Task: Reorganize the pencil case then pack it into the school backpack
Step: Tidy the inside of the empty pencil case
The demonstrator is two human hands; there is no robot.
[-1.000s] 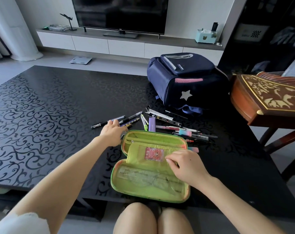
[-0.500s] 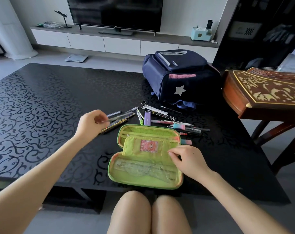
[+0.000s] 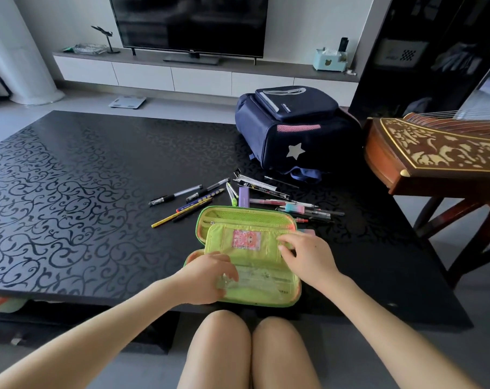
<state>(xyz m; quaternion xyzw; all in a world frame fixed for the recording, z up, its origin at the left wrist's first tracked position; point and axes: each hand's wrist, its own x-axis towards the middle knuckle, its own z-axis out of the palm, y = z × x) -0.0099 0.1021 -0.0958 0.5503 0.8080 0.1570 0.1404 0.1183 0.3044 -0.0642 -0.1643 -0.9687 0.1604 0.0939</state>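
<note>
A green pencil case [image 3: 246, 217] lies open at the near edge of the black table [image 3: 69, 192]. My left hand [image 3: 207, 276] sits on its lower half, with fingers curled round the left end of a clear ruler [image 3: 260, 279] stored there. The case's middle flap, with a pink sticker [image 3: 245, 239], is pinched near its top edge by my right hand [image 3: 305, 259]. Several pens and pencils [image 3: 193, 203] lie loose to the left behind the case, and more pens [image 3: 308, 211] to the right. Behind them a navy backpack [image 3: 294, 136] stands with its top shut.
A carved wooden string instrument [image 3: 434, 153] on a stand overhangs the table's right side. A purple box [image 3: 243, 196] stands behind the case. Beyond the table are a TV [image 3: 187, 23] and a low cabinet. My knees are under the near edge.
My left hand has let go of the pens it was lifting; they lie on the table again. It has moved right onto the case's lower half. My right hand stays on the flap.
</note>
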